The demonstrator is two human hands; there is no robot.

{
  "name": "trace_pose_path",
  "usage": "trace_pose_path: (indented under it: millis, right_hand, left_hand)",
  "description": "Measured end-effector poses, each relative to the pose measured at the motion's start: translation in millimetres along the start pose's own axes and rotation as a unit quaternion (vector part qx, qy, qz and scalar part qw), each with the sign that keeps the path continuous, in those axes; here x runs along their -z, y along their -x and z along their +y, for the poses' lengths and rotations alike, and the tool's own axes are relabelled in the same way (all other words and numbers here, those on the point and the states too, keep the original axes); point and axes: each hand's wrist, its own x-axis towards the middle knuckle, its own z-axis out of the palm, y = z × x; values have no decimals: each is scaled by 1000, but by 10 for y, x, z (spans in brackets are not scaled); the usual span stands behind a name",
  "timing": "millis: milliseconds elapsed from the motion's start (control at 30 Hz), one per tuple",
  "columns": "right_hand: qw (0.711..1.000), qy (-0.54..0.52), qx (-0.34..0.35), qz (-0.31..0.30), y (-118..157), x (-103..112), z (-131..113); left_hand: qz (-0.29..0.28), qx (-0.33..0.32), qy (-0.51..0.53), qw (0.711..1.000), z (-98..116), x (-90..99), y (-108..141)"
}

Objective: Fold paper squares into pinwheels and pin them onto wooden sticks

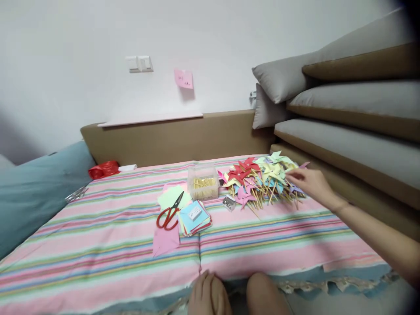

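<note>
My right hand (303,180) reaches over the right side of a pile of paper pinwheels (272,170) on sticks. Its fingers are closed together; what they hold, if anything, is too small to make out, and a purple paper tip shows just behind them. My left hand (206,294) rests on my knee at the bottom edge, fingers lying flat, holding nothing. Left of the pile stands a clear box (204,183) of short sticks, with a small case of metal bits (229,202) near it. Red-handled scissors (170,214) lie on green and pink paper beside a stack of coloured squares (198,221).
A striped cloth (114,236) covers the surface. Grey cushions (354,105) are stacked at the right, and a teal cushion (42,188) lies at the left. A red bundle (104,169) and a metal object (76,194) are at the left. A brown backboard (170,142) runs behind.
</note>
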Motion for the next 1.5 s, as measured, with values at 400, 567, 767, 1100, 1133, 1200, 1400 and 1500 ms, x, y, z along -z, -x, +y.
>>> trace_pose_path:
  millis: [400, 567, 767, 1100, 1133, 1200, 1400, 1500]
  right_hand:
    - [940, -130, 315, -35, 3033, -1320, -570]
    - [962, -180, 198, -56, 2958, -1387, -715]
    - [942, -317, 67, -83, 2145, -1484, -1286]
    - [920, -368, 42, -130, 768, -2461, -1933]
    - [921, -366, 38, -130, 754, -2524, -1945]
    - [924, -359, 31, -125, 755, -2612, -1956]
    - [936, -339, 15, -93, 734, -2683, -1970]
    - [935, -344, 13, -86, 711, -2671, -1987]
  left_hand:
    - [-125, 163, 139, 969, 361, 532, -48]
    - [-58, 113, 76, 989, 61, 651, -582]
    - [-55, 124, 34, 990, -156, 399, -1527]
    - [-44, 168, 20, 985, -315, -57, -1869]
    - [-37, 172, 34, 984, -344, -66, -1864]
    - [-21, 178, 74, 981, -406, -76, -1846]
    - [82, 250, 231, 937, -578, -63, -1763]
    - [137, 298, 298, 896, -636, -19, -1734]
